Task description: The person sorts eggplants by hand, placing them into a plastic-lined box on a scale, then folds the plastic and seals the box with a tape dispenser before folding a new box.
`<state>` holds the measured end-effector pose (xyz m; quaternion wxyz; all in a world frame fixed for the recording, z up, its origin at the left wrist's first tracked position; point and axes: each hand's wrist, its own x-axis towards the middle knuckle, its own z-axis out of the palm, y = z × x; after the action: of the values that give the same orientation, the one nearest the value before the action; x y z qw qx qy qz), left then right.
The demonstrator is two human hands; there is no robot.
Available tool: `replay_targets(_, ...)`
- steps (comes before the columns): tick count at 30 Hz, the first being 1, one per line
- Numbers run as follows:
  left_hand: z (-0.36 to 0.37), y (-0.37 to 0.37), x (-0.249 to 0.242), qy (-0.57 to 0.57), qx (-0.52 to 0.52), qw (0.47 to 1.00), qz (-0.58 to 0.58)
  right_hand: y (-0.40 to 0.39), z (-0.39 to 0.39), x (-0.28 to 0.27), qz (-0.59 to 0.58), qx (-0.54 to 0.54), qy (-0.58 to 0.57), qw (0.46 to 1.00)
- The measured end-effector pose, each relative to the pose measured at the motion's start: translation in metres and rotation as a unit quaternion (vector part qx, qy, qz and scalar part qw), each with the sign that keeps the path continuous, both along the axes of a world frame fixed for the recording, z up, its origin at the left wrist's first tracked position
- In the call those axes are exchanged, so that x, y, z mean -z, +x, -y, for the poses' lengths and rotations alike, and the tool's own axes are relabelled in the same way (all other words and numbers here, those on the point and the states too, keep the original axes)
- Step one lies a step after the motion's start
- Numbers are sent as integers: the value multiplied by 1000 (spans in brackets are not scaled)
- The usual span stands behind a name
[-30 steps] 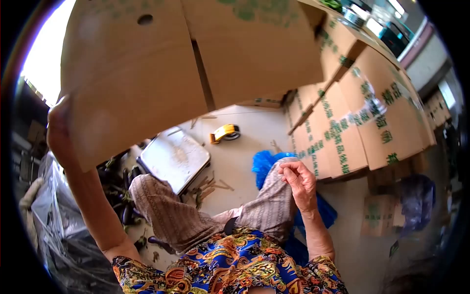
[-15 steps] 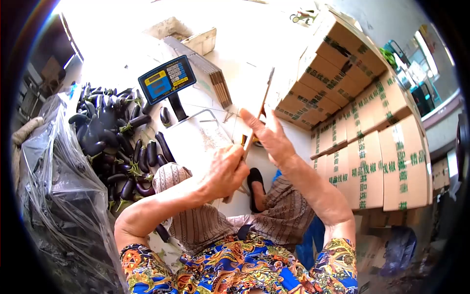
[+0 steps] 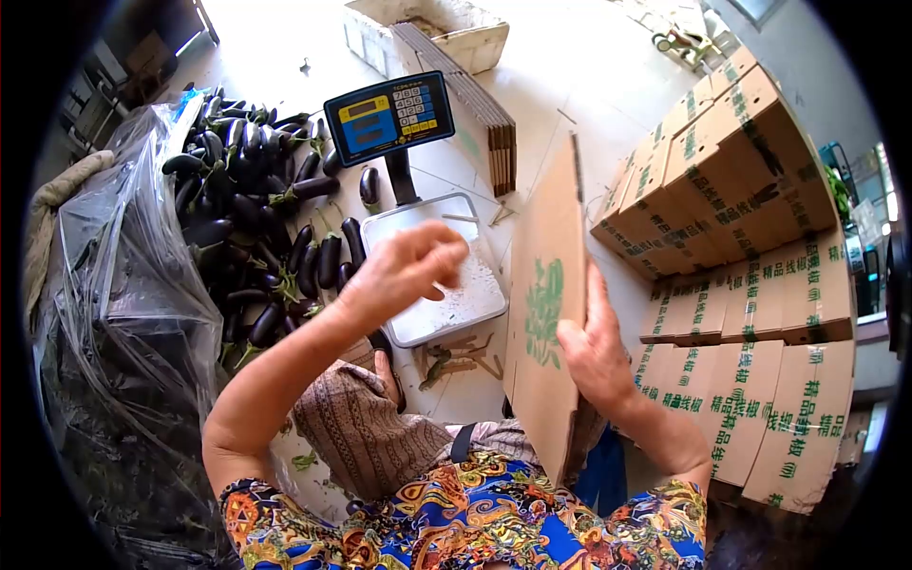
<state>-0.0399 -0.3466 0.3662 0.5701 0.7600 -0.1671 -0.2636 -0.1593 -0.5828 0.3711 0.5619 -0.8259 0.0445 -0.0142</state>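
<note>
My right hand (image 3: 598, 351) grips the right edge of a flattened cardboard box (image 3: 541, 323), its thumb on the near face. The folded carton stands upright before my lap, with green printing on its left side. Above the pan of a platform scale (image 3: 432, 328) hovers my left hand (image 3: 413, 266). Its fingers are loosely bent and somewhat blurred, the thumb is apart from them, and nothing shows in it. The scale's blue and yellow display (image 3: 389, 116) rises on a black post behind the pan.
A heap of eggplants (image 3: 252, 218) lies at left beside clear plastic sheeting (image 3: 123, 275). Several folded cartons (image 3: 465, 114) lean near a white foam box (image 3: 484, 47). Taped, printed cartons (image 3: 741, 161) are stacked along the right. Elastic-like tan strips (image 3: 465, 361) lie on the floor near the scale.
My left hand has come off the cardboard and moved up and left over the scale. The cardboard has turned to show its broad face, with my right hand lower on its edge. The view has shifted.
</note>
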Motion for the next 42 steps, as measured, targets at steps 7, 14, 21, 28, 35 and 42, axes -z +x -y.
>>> replay_targets(7,-6,47,-16,-182,-149,971,-32,-39,-35,-42,49,-149,-69,985)
replay_targets(14,-29,96,15,-236,-198,939,-152,-42,-63,-29,182,-212,-42,959)
replay_targets(21,-47,106,25,-250,-247,926,-135,-52,-61,-25,260,-225,-24,939)
replay_targets(28,-39,64,-2,-213,-233,944,-93,-80,-50,54,360,-244,-120,892)
replay_targets(35,-18,44,-36,-282,-204,936,50,-69,-34,85,304,-242,-179,904)
replay_targets(42,10,24,-14,-206,-261,942,31,-65,-43,142,50,-263,-169,949)
